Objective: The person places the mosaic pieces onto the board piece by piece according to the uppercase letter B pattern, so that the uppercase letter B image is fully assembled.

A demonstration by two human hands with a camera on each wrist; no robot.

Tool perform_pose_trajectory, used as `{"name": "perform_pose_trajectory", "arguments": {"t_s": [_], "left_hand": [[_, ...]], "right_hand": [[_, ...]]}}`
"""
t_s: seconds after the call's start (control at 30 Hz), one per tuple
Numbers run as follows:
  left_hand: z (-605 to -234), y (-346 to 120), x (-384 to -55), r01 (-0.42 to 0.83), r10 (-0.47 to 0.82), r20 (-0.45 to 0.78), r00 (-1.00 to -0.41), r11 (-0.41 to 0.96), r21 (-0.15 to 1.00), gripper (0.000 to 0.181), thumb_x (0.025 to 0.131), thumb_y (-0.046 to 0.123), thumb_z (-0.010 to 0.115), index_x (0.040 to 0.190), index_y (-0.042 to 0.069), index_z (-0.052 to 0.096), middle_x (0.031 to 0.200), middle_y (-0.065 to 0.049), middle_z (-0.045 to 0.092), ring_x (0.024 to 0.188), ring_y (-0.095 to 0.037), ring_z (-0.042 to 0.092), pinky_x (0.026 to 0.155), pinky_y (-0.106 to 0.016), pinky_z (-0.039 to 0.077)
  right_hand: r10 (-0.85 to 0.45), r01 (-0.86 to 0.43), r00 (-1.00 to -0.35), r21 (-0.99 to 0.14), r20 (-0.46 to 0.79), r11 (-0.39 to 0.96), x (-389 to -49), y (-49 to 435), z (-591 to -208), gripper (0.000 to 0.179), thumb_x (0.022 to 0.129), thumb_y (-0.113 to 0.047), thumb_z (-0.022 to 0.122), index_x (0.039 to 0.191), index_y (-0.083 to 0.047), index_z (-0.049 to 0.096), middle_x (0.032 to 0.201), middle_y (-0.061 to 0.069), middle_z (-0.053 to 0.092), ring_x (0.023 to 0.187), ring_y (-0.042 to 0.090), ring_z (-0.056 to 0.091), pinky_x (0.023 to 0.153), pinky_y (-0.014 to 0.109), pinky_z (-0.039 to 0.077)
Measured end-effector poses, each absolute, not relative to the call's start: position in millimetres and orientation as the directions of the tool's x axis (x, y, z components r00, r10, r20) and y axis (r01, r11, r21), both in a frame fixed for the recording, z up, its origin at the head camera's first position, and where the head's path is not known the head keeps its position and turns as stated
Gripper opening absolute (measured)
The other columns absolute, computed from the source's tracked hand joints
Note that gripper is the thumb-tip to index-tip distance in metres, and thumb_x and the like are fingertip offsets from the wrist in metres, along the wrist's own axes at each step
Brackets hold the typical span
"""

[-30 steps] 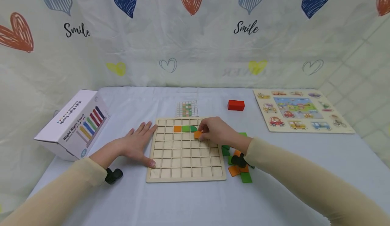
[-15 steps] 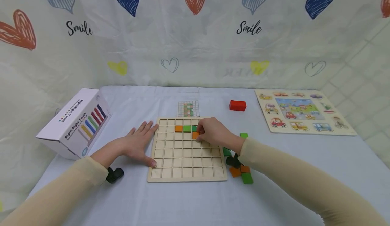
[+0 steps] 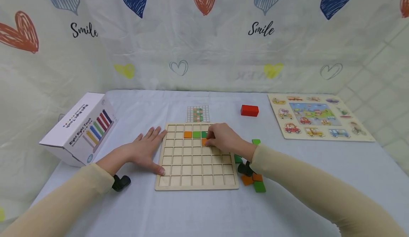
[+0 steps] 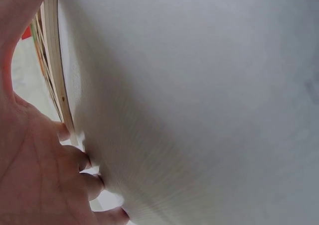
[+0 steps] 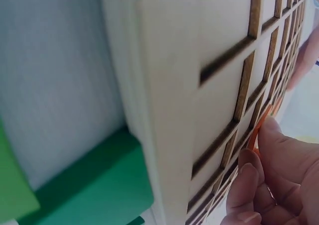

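Three tiles set in grid board, second row: orange, green, dark green. Another orange tile at third-row cell, pinched by right hand; full seating unclear. Right wrist view shows thumb-and-finger grip closer. Left hand, fingers spread, at board's left edge. Only head view shows pattern card.

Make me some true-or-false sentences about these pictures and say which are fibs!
The right hand has an orange tile in its grip. True.

The left hand holds a green tile. False: the left hand lies spread at the left edge of the wooden board.

The red block sits right of the pattern card. True.

The white box is right of the wooden board. False: the white box is left of it.

Loose tiles lie right of the wooden board. True.
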State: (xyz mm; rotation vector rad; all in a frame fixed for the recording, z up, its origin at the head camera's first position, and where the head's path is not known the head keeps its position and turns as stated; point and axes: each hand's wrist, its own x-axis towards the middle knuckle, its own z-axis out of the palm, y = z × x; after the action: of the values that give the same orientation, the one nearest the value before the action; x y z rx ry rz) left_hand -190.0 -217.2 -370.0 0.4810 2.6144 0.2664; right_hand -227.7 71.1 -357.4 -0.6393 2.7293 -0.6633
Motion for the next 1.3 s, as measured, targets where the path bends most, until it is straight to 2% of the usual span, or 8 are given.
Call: {"name": "perform_pose_trajectory", "arguments": {"t_s": [0.43, 0.7, 1.0, 1.3], "left_hand": [[-370.5, -217.4, -190.7, 0.293, 0.382, -0.407, -0.829, 0.918, 0.267, 0.143, 0.068, 0.072, 0.082, 0.163, 0.000, 0.004, 0.170, -0.029, -0.002, 0.156, -0.052, -0.004, 0.118, -0.078, 0.006], [-371.4, -217.7, -190.4, 0.294, 0.384, -0.405, -0.830, 0.918, 0.267, 0.142, 0.068, 0.071, 0.082, 0.163, 0.000, 0.004, 0.170, -0.029, -0.001, 0.156, -0.052, -0.004, 0.117, -0.078, 0.007], [-369.3, -216.8, -191.1, 0.304, 0.390, -0.406, -0.826, 0.916, 0.260, 0.142, 0.069, 0.073, 0.081, 0.163, 0.000, 0.004, 0.170, -0.028, -0.002, 0.156, -0.051, -0.004, 0.117, -0.078, 0.007], [-370.6, -216.9, -191.1, 0.293, 0.381, -0.408, -0.830, 0.919, 0.262, 0.142, 0.068, 0.073, 0.081, 0.163, 0.000, 0.004, 0.170, -0.028, -0.002, 0.156, -0.051, -0.004, 0.117, -0.079, 0.007]], "right_hand": [[-0.471, -0.375, -0.876, -0.473, -0.099, 0.797, -227.2, 72.1, -361.0, 0.017, 0.088, -0.020, 0.082, 0.092, -0.007, 0.072, 0.085, 0.002, 0.070, 0.075, 0.014, 0.058, 0.068, 0.025, 0.050], [-0.471, -0.368, -0.874, -0.470, -0.119, 0.803, -226.2, 71.5, -359.3, 0.015, 0.088, -0.019, 0.082, 0.093, -0.007, 0.076, 0.084, 0.001, 0.071, 0.076, 0.013, 0.058, 0.068, 0.024, 0.050], [-0.488, -0.390, -0.862, -0.438, -0.133, 0.810, -224.5, 72.4, -356.2, 0.011, 0.090, -0.018, 0.080, 0.094, -0.009, 0.082, 0.093, 0.001, 0.077, 0.088, 0.014, 0.063, 0.078, 0.028, 0.056], [-0.558, -0.456, -0.818, -0.437, -0.138, 0.775, -225.5, 80.6, -350.5, 0.015, 0.097, -0.011, 0.071, 0.107, -0.006, 0.080, 0.108, 0.006, 0.078, 0.100, 0.019, 0.067, 0.089, 0.033, 0.059]]}}
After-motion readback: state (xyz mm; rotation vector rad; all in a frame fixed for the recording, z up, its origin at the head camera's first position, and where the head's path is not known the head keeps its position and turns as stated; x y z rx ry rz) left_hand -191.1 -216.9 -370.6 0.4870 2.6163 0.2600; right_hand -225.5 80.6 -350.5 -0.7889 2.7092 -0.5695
